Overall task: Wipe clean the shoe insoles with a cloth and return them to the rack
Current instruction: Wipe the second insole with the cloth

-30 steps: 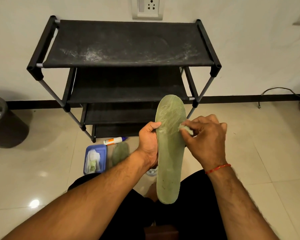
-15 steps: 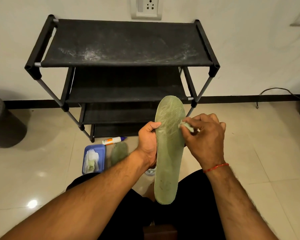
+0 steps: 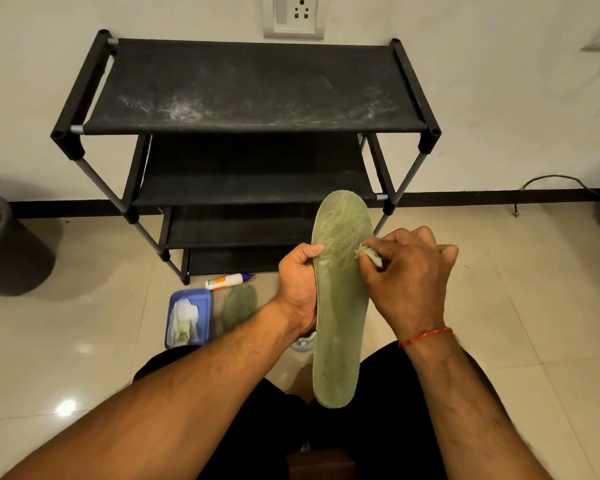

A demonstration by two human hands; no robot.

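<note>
A green insole stands upright in front of me, toe end up. My left hand grips its left edge, thumb across the front. My right hand pinches a small pale cloth and presses it against the insole's right edge near the toe. A second green insole lies on the floor below the black shoe rack, whose dusty shelves hold nothing.
A blue tray with white and green cloth pieces sits on the tiled floor left of the floor insole. A white glue bottle lies at the rack's foot. A dark bin stands at far left, a cable at right.
The right hand with the cloth has shifted slightly along the insole's right edge. The left hand keeps the same hold on the insole.
</note>
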